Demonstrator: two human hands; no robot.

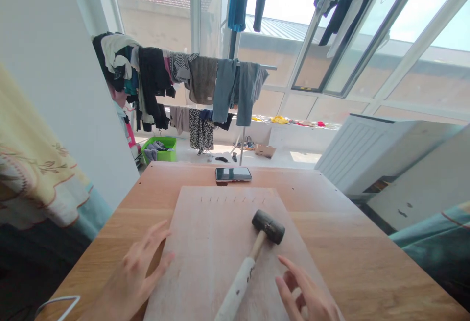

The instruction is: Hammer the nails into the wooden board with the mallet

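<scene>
A pale wooden board (205,257) lies flat on the table, with a row of several nails (235,199) standing up near its far edge. Across the board rests a mallet (235,284) with a black head and a pale handle; neither hand holds it. At the board's left edge is my left hand (134,269), thumb and fingers apart, the thumb over the board. My right hand (304,291) is just right of the mallet, above the board, with its index finger stretched out, the other fingers partly curled, and nothing in it.
A phone (233,174) lies on the wooden table (352,233) beyond the board. A white cable (60,301) shows at the lower left. Past the table stand a laundry rack with hanging clothes (201,78) and a green basket (167,155). Curtains (36,159) hang at the left.
</scene>
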